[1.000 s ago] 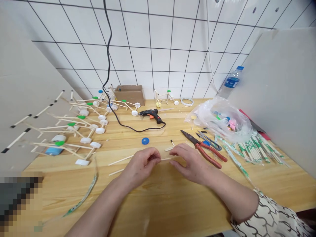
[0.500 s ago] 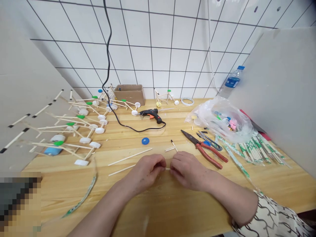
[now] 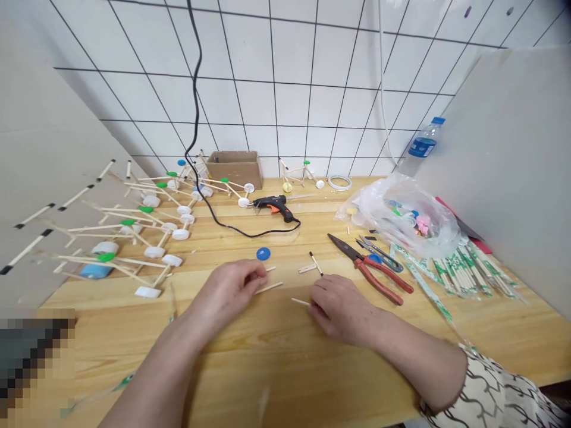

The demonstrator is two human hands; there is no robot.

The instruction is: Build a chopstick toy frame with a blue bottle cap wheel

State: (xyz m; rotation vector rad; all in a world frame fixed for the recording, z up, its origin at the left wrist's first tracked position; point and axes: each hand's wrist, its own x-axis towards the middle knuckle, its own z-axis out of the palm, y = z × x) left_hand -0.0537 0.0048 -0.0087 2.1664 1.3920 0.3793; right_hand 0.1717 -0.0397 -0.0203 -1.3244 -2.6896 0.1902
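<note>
Left hand (image 3: 232, 289) and right hand (image 3: 339, 304) pinch sticks (image 3: 272, 288).

Matt wooden stick (image 3: 300, 302), smooth wooden table (image 3: 285, 368)

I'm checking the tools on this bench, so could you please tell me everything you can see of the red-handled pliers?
The red-handled pliers lie flat on the wooden table, just right of the right hand, which holds a short stick and does not touch them. Their dark metal jaws, closed, point up-left toward the tiled wall; the two red-coated handles trail down-right, slightly spread. Small grey snips lie close alongside; whether they touch is unclear.
</note>
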